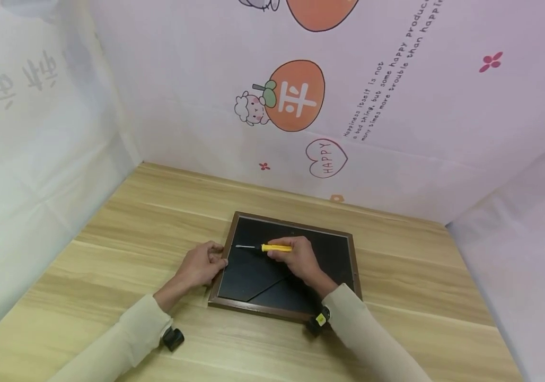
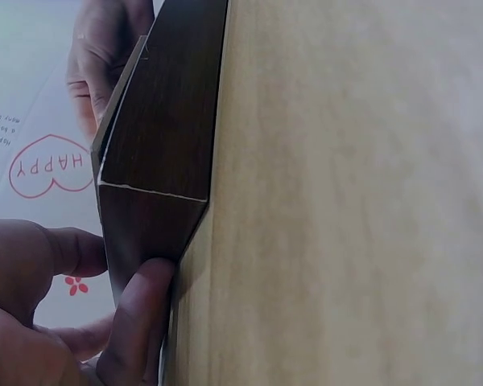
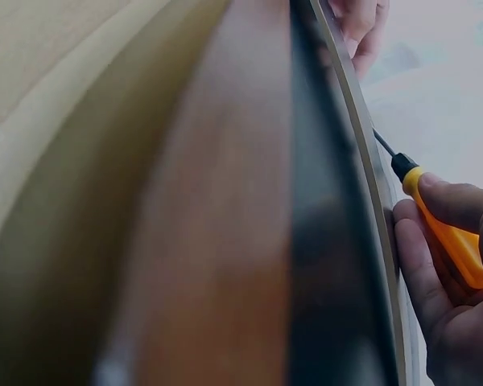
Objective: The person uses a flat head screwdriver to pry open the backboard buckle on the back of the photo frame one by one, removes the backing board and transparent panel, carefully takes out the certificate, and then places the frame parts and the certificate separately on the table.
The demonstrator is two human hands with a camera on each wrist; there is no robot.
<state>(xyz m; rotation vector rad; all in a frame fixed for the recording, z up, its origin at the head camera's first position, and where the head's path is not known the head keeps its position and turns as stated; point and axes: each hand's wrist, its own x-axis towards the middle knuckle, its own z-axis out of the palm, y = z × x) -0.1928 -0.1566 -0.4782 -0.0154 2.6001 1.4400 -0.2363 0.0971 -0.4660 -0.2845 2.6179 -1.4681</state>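
A picture frame [image 1: 284, 317] with a brown rim lies back side up on the wooden table, its black backing board [image 1: 258, 270] showing. At its left edge, my left hand [image 1: 201, 263] grips the rim, thumb on top and fingers along the outer side; the left wrist view shows these fingers [image 2: 141, 314] against the rim. My right hand [image 1: 298, 258] holds a screwdriver [image 1: 277, 248] by its yellow handle, over the backing. The screwdriver's thin metal shaft points left, its tip close to the left rim. Whether the tip touches anything is too small to tell.
The wood-grain table [image 1: 420, 297] extends around the frame. A printed white curtain [image 1: 387, 175] stands behind it, with plain white sheets at left and right. A diagonal line crosses the backing board's lower part. Small black cameras [image 1: 173, 338] sit on both wrists.
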